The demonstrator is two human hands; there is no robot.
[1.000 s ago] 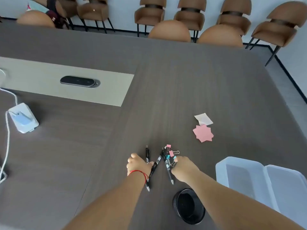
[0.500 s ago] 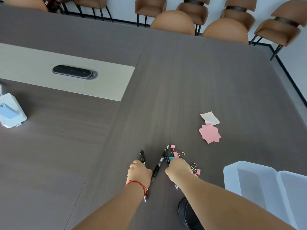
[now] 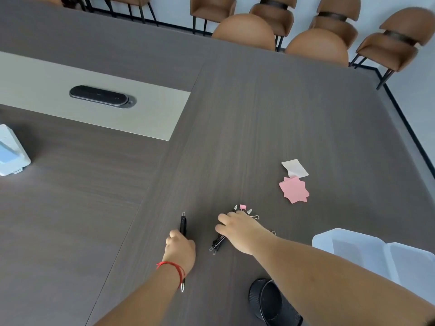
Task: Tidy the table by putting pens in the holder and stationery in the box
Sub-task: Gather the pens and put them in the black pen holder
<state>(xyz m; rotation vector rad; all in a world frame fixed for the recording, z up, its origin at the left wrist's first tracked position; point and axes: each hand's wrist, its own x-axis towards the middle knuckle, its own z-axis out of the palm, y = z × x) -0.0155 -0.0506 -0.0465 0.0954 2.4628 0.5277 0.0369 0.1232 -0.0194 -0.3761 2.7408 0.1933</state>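
Observation:
My left hand [image 3: 180, 249], with a red string at the wrist, is closed on a black pen [image 3: 183, 223] that lies on the dark table; the pen's tip pokes out below my wrist. My right hand [image 3: 240, 228] is clasped over two black pens [image 3: 217, 243], whose ends stick out on both sides of it. Small binder clips [image 3: 244, 208] lie just beyond its fingers. A stack of pink sticky notes [image 3: 294, 189] and a white note [image 3: 294, 168] lie further right. The black mesh pen holder [image 3: 273, 302] stands under my right forearm. A clear plastic box [image 3: 376, 252] sits open at right.
A white device [image 3: 11, 151] sits at the left table edge. A black oval cover [image 3: 98, 95] is set in the beige panel [image 3: 153, 114]. Brown chairs [image 3: 315, 45] line the far side.
My right hand has gathered the two middle pens together and closed over them. My left hand has taken hold of the left pen. The view has shifted so the holder shows more.

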